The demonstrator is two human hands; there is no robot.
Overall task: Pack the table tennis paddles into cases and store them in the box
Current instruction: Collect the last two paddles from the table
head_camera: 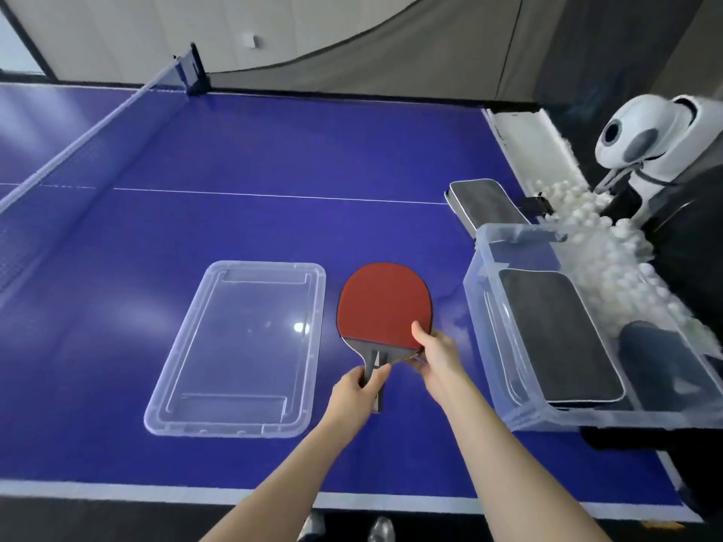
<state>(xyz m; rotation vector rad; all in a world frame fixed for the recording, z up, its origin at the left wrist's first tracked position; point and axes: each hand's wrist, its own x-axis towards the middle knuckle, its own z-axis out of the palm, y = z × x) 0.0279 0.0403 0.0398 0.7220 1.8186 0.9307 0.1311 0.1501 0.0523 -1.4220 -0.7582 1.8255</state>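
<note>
Both hands are gripping one red paddle [385,303] on the blue table [254,150]: the left hand [358,389] is closing around the handle, and the right hand [434,346] is pinching the blade's lower edge. The paddle is lying between the clear lid [238,350] and the clear box [508,244], which is already holding one grey case [555,334]. A second case [485,203] is lying behind the box. Judged step: picking up this paddle for casing. The next move is calling for fetching that case.
</note>
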